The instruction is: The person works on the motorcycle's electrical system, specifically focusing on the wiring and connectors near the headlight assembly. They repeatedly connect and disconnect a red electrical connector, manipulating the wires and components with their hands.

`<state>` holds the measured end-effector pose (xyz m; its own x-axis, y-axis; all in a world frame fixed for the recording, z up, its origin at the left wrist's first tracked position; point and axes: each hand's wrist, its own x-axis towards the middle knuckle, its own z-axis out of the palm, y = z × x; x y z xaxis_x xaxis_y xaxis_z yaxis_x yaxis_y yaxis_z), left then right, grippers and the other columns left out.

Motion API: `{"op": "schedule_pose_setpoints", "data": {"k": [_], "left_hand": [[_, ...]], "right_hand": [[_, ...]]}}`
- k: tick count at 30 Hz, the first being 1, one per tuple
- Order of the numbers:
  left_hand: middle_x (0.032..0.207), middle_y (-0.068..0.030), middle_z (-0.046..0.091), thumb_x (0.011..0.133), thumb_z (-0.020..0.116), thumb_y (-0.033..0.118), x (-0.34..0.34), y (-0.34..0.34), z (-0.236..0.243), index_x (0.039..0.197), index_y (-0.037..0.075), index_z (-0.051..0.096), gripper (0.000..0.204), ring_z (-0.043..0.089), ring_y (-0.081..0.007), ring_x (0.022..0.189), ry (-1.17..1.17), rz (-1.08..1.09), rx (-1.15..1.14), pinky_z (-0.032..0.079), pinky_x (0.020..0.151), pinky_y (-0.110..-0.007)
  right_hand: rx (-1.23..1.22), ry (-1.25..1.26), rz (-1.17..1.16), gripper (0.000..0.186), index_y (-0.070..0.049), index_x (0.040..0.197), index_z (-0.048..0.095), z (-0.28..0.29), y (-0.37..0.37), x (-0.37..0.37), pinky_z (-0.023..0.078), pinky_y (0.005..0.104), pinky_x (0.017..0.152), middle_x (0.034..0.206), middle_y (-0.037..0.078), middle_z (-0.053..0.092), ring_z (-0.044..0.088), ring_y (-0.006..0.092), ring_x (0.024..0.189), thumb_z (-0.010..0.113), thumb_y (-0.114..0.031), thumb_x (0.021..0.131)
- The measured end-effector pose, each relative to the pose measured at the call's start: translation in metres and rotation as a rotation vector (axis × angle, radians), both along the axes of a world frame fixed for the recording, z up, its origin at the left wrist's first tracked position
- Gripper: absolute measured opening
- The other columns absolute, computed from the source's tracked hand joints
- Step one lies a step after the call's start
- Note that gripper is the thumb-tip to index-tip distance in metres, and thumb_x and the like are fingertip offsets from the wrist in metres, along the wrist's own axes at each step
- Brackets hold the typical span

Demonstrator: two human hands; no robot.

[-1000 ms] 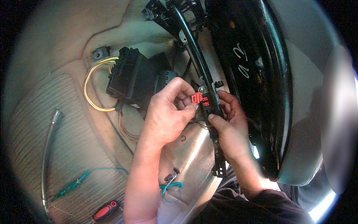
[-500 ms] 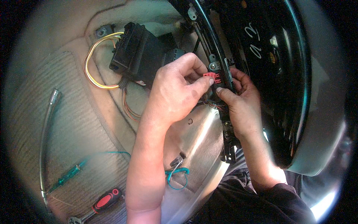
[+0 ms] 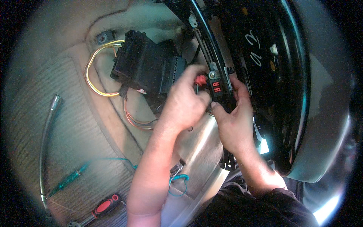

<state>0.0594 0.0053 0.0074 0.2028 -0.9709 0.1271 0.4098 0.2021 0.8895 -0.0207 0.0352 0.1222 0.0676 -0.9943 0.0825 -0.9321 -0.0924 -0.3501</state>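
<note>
My left hand [image 3: 187,104] is closed, a little blurred, with a small red plastic connector piece [image 3: 200,79] at its fingertips. Just right of that piece, a black connector [image 3: 216,87] with red inserts sits against a long black metal rail [image 3: 207,36]. My right hand [image 3: 237,121] grips the rail around the connector, thumb on the near side and fingers on the far side. Left of my hands lies a black box-shaped module [image 3: 145,62], with a loop of yellow and white wires [image 3: 89,70] at its side. Part of the wiring is hidden by my left hand.
A long metal bar [image 3: 46,136], a teal test probe [image 3: 70,179] with a coiled cord [image 3: 181,177], and a red-and-black handled ratchet [image 3: 106,205] lie on the beige carpet [image 3: 90,143]. A large glossy black panel [image 3: 276,98] stands on the right.
My left hand has drawn the red piece leftward, off the black connector, whose red inserts now show. My right hand and the rail have shifted slightly left.
</note>
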Motion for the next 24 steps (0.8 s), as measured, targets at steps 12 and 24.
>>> {"op": "schedule_pose_setpoints", "data": {"k": [12, 24], "left_hand": [[0.094, -0.0045, 0.069, 0.085, 0.063, 0.004, -0.004, -0.004, -0.01, 0.11, 0.0, 0.068, 0.026, 0.06, -0.0121, 0.086, 0.272, -0.398, 0.048, 0.048, 0.082, -0.03], [0.079, -0.0207, 0.063, 0.085, 0.061, 0.01, -0.003, -0.008, -0.012, 0.103, -0.003, 0.064, 0.023, 0.06, -0.0205, 0.072, 0.015, -0.252, -0.009, 0.05, 0.072, -0.038]], "right_hand": [[-0.019, 0.007, 0.067, 0.068, 0.003, 0.145, 0.034, 0.007, 0.01, 0.004, 0.036, 0.0395, 0.11, 0.138, 0.026, 0.046, 0.047, 0.0344, 0.13, 0.059, 0.004, 0.082], [-0.014, 0.958, 0.232, 0.064, -0.01, 0.142, 0.049, 0.024, 0.022, 0.016, 0.039, 0.0494, 0.108, 0.153, 0.024, 0.028, 0.041, 0.0447, 0.133, 0.071, -0.014, 0.083]]}}
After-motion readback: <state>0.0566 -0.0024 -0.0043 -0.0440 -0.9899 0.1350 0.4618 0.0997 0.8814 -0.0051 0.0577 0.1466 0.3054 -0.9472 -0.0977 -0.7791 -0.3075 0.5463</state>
